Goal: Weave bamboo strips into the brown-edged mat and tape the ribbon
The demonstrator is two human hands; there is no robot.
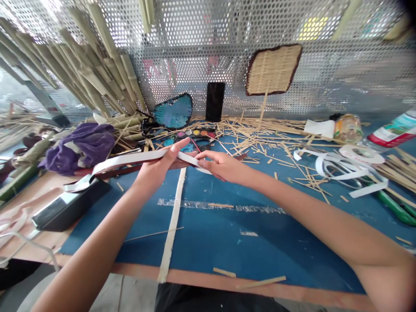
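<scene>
A long strip, white on one face with brown showing along it [130, 159], runs from the left side of the table up to my hands. My left hand [156, 170] is closed on it, thumb raised and pressing along the white face. Just to the right, my right hand [219, 164] pinches the strip near its end, fingertips together. A thin red line, like a stick or thread [196, 146], shows between the two hands; I cannot tell which hand holds it. Both hands are above the blue mat [208, 247].
Thin bamboo slivers [247, 134] litter the back. A dark phone [214, 102] stands between a blue fan-shaped piece [173, 111] and a woven bamboo panel [274, 69]. Left are a purple cloth [79, 147] and black box [69, 208]; right, a tape roll [362, 154] and bottle [393, 132].
</scene>
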